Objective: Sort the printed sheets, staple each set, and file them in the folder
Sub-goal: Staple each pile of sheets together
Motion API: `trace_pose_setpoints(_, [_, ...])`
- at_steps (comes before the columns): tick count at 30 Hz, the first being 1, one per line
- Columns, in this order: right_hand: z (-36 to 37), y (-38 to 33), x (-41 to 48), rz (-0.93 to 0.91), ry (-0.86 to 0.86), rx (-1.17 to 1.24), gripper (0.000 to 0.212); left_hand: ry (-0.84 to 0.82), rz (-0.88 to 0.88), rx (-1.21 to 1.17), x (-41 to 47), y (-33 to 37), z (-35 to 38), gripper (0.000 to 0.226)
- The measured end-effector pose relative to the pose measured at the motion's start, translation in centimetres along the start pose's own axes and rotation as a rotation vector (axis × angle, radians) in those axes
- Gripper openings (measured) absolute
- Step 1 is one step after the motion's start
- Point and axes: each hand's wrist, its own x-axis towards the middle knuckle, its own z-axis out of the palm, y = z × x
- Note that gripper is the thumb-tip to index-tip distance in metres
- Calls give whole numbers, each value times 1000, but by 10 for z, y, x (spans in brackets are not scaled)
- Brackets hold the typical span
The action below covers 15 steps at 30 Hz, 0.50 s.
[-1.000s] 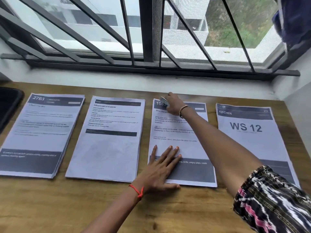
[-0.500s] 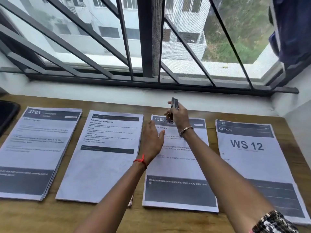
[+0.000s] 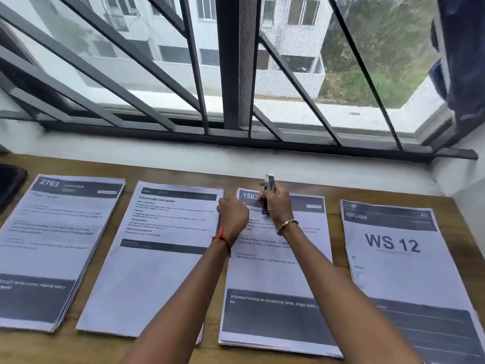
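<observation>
Gripping small silver-blue metal stapler [image 3: 270, 181] upright, right hand [image 3: 278, 207] hovers over top-left corner of white printed paper stack headed 1563 [image 3: 275, 274], long axis running away from person. Left hand [image 3: 233, 215], fingers curled, sits beside that corner, nearer; holding anything, can't tell.

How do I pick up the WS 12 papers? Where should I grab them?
Probably the left long edge of the WS 12 stack, coming from the bare table gap beside it. The stack lies flat and its sheets look loose, so slide fingers under, thumb on top, and pinch all the sheets together.
</observation>
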Motion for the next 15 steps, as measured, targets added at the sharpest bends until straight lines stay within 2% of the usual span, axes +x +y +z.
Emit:
trace_pose_setpoints(6, [-5, -7, 3, -62, -46, -91, 19, 44, 35, -3, 0, -6, 5, 26])
trace_pose_setpoints(12, [1, -16, 12, -176, -226, -501, 21, 59, 143, -27, -6, -15, 9, 31])
trace_pose_setpoints(15, [5, -20, 13, -179, -274, -669, 19, 30, 196, -9, -18, -15, 3, 53])
